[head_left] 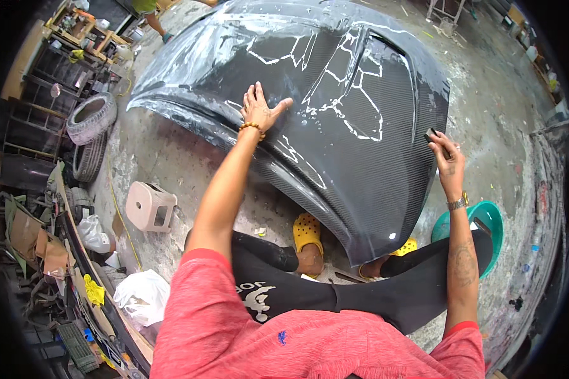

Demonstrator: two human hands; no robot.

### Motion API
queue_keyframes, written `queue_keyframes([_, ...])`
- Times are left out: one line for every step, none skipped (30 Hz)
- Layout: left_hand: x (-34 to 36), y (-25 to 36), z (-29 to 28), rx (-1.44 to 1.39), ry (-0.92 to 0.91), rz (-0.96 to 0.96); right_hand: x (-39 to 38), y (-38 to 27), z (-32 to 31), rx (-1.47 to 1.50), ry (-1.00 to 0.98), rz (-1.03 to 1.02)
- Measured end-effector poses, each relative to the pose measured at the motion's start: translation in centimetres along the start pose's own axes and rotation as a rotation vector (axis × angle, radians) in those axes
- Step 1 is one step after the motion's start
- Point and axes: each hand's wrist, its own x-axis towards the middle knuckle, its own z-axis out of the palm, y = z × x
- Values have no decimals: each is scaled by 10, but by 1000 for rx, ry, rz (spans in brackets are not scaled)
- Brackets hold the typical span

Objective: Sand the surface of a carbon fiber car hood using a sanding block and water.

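Observation:
A large black carbon-fibre car hood (385, 170) spreads out before me, wet in places and smeared with whitish residue on its far left part. My left hand (258, 112) lies on it with the fingers stretched and the thumb out, holding nothing. At the hood's right edge, my right hand (447, 161) pinches a small dark block (430, 134) between thumb and fingers. The block has a pale edge, and its exact kind is too small to tell. White outlined reflections run across the hood's glossy middle, beside a raised vent (389, 47).
A teal basin (496, 237) stands by my right knee. To the left are a beige stool (150, 207), two stacked tires (92, 119), a white plastic bag (142, 297) and cluttered shelving. Another person's leg (155, 24) shows at the far left.

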Motion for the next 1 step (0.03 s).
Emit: queue_keyframes([5,10,5,-45,-9,-102,-1,0,7,55,26,7])
